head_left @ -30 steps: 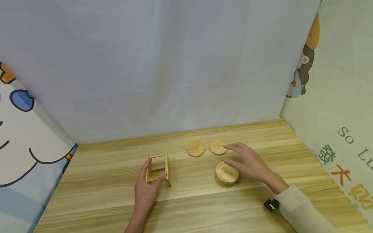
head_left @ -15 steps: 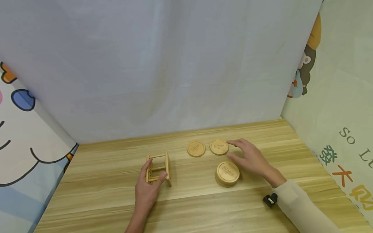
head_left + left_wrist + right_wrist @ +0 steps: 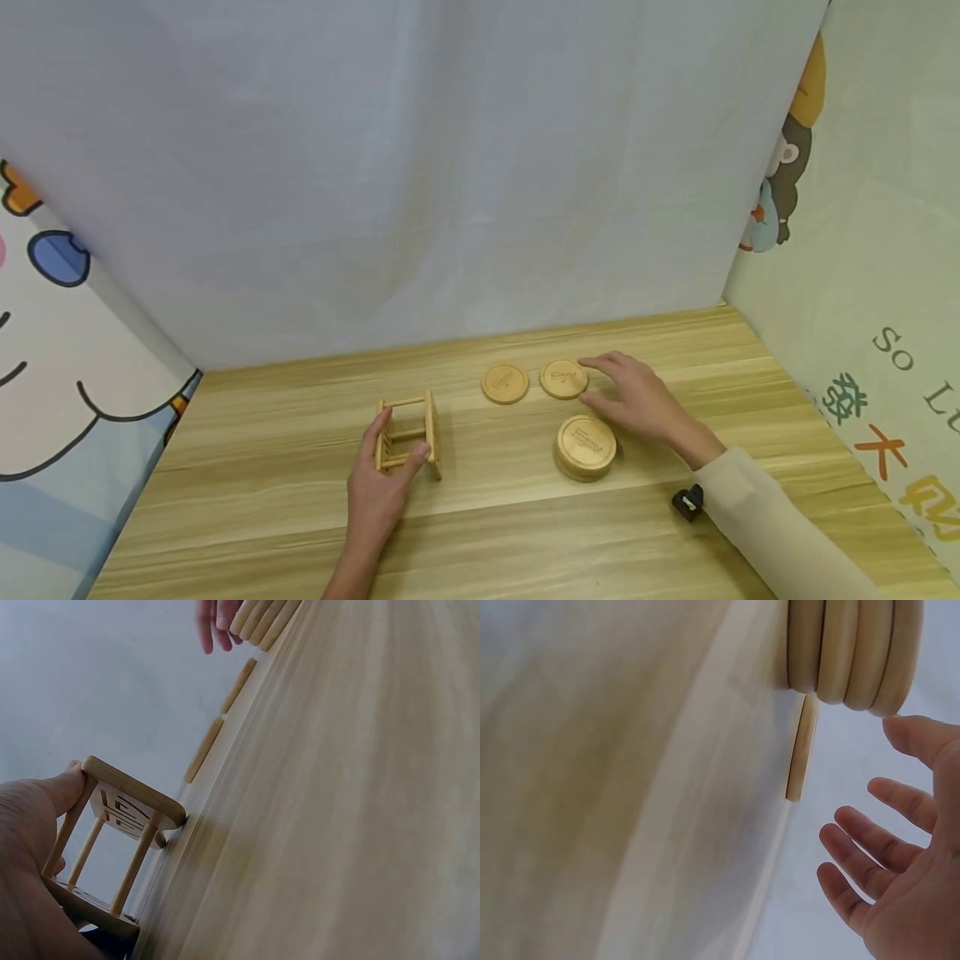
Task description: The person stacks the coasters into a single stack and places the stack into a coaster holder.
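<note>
A small wooden coaster holder [image 3: 431,433] with cut-out letters and thin posts stands on the table, and my left hand [image 3: 378,487] grips it with thumb and fingers on opposite sides. To its right, two round wooden coasters lie flat: the left coaster [image 3: 505,383] and the right coaster [image 3: 564,379]. In front of them is a stack of several coasters [image 3: 585,447], which the right wrist view shows edge-on as a coaster stack [image 3: 855,652]. My right hand [image 3: 637,400] hovers with relaxed, spread fingers beside the right coaster, its thumb close to the stack, holding nothing.
Everything lies on a wood-grain table [image 3: 487,542]. A pale cloth wall [image 3: 465,183] rises behind its far edge, with printed panels on both sides. A small black object [image 3: 687,503] sits at the right sleeve [image 3: 765,517].
My right hand has drawn back from over the stack and right coaster, then shifted slightly toward the far side. The left hand and holder stay put.
</note>
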`<state>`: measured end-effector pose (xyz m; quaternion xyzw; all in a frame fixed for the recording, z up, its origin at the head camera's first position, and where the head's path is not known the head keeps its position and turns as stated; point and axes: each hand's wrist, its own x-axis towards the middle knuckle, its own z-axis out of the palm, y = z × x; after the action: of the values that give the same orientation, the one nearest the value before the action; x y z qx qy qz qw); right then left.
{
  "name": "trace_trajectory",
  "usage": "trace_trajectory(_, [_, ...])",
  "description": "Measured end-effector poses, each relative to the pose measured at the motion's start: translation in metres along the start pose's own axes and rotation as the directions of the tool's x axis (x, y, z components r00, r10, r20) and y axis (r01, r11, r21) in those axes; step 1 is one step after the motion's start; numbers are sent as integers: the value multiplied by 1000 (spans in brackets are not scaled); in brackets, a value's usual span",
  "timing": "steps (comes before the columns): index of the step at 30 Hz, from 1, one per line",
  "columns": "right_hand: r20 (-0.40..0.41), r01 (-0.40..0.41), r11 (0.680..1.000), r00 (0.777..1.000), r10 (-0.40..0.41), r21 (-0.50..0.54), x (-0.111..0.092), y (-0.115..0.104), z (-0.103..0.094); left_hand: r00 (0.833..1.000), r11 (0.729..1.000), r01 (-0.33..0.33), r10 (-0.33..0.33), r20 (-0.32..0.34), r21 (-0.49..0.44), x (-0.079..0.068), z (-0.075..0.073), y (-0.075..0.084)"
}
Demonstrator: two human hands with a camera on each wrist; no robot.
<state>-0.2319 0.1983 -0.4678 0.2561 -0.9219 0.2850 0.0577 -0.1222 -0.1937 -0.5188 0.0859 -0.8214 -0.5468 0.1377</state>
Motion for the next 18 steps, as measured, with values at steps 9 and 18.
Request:
trace_trajectory(9, [20,12,1000,1000,-12,-23,12,2,3,999,999,49,-49,10,-5,-3,-3,14])
trace_trajectory(18, [72,3,999,997,0,-50,22,7,9,1000,1000,19,-19,-3,-2,-1,-2,5])
